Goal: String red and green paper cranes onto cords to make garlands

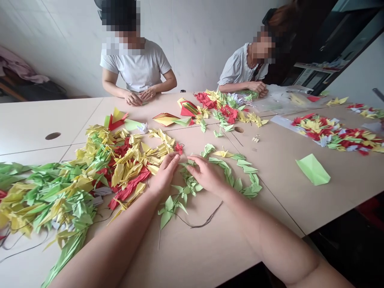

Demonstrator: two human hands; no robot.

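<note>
My left hand (165, 174) is closed in a pinch just below a red folded paper crane (179, 148); whatever lies between its fingertips is too small to make out. Facing it across a small gap, my right hand (207, 174) has its thumb and fingers curled inward, and any thin thing in them cannot be seen. Beneath and around my right hand curves a string of green paper cranes (250, 188), with one yellow crane (223, 153) by it. A dark thread (207, 223) trails from its near end. Yellow cranes (162, 142) lie beside my left hand.
Strung cranes in green, yellow, red and white form a large heap (75, 180) at left. A green paper sheet (313, 170), a binder clip (256, 138) and another crane pile (336, 134) lie to the right. Two people (139, 66) sit across the table (210, 256).
</note>
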